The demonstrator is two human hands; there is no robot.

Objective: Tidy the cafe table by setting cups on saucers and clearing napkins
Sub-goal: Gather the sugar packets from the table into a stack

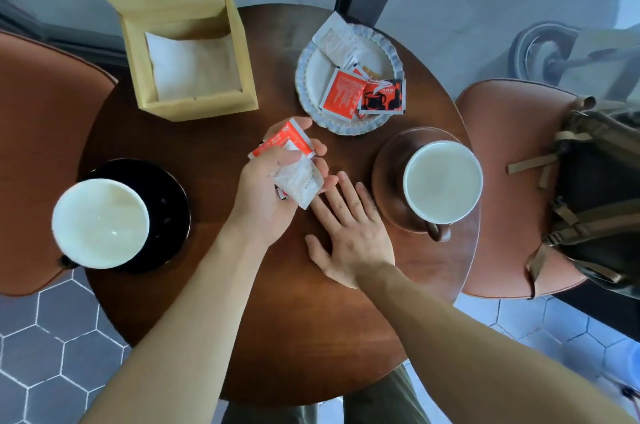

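My left hand [266, 195] is over the middle of the round wooden table [242, 337], shut on a few red and white sachets [294, 163]. My right hand [349, 233] lies flat and open on the table beside it, fingers spread, holding nothing. A white cup [100, 222] stands on a black saucer [166, 191] at the left. Another white cup [443, 181] stands on a brown saucer [388, 163] at the right. A white scalloped plate [311, 77] at the back holds more red and white sachets [360, 91].
An open wooden napkin box [197, 104] with white napkins [190, 66] stands at the back left. Brown leather chairs flank the table; the right chair [498, 146] carries a dark backpack [595, 198]. Hexagon floor tiles lie below.
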